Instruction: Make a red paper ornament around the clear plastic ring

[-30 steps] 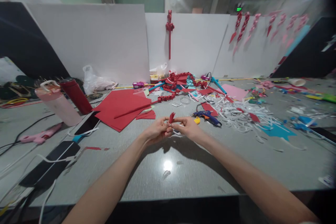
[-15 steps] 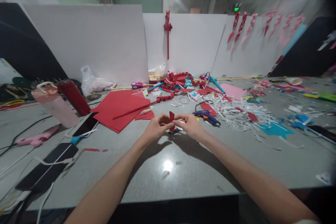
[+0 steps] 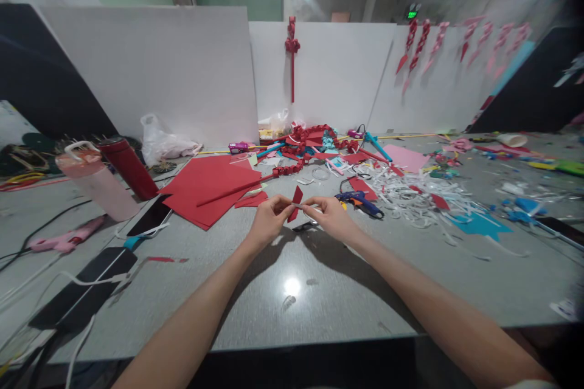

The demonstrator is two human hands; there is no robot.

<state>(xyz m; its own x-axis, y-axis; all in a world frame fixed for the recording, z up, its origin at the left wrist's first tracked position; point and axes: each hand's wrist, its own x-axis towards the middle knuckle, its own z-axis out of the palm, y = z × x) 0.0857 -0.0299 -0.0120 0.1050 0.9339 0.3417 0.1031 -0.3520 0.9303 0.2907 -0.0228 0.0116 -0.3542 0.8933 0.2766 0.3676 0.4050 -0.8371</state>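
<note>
Between my two hands, above the grey table (image 3: 246,310), a small red paper piece (image 3: 297,194) stands tilted. My left hand (image 3: 272,216) pinches it from the left, near its middle. From the right, my right hand (image 3: 326,214) has thumb and forefinger closed on the same piece. Below it on the tabletop lies a dark object with a shiny edge (image 3: 305,227), perhaps scissors, partly hidden by my fingers. A blue glue gun (image 3: 360,202) rests just right of my right hand. Large red paper sheets (image 3: 201,188) lie left of my left hand, with a red paper-wrapped stick (image 3: 235,190) across them.
White paper strips (image 3: 401,194) and blue paper (image 3: 483,222) spread over the right side. At left stand a pink bottle (image 3: 95,185) and a red flask (image 3: 128,167), near a phone (image 3: 148,217), a black power bank (image 3: 84,289), cables and a pink glue gun (image 3: 68,236).
The red paper piece has turned between my fingers and now leans, with its upper end more visible. My fingertips have shifted slightly around it; the surroundings look the same.
</note>
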